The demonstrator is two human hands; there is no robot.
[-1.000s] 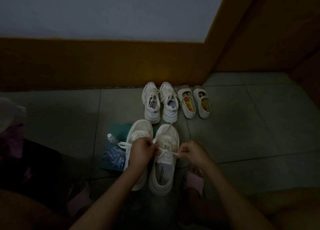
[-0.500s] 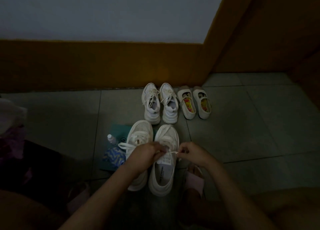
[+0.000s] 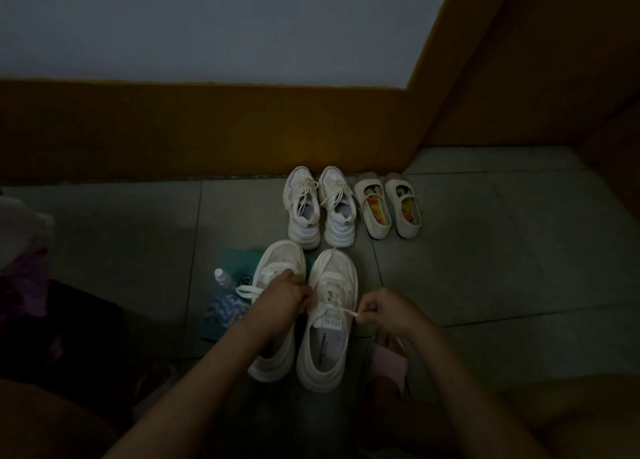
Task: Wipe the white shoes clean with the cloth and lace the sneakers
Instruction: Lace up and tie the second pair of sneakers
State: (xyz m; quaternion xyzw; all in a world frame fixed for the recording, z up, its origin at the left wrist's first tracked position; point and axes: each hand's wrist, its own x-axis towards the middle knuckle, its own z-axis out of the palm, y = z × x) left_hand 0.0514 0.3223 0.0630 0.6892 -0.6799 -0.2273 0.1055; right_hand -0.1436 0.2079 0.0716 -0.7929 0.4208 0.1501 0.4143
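A flat white lace is pinched at its tip by the right hand; its other part is gripped in the curled left hand; the chunky mesh-toed sneaker is stood on smooth tile floor, beside its mate; a blue patterned cloth is bunched just left.

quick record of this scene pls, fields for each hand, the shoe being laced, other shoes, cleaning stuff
left hand: grips the lace over the sneaker's eyelets
right hand: pinches its free end, drawn out sideways
sneaker being laced: upright, right of its mate
other shoes: laced sneaker pair, strap shoes, further ahead
cleaning items: bottle, patterned cloth, left of the mate
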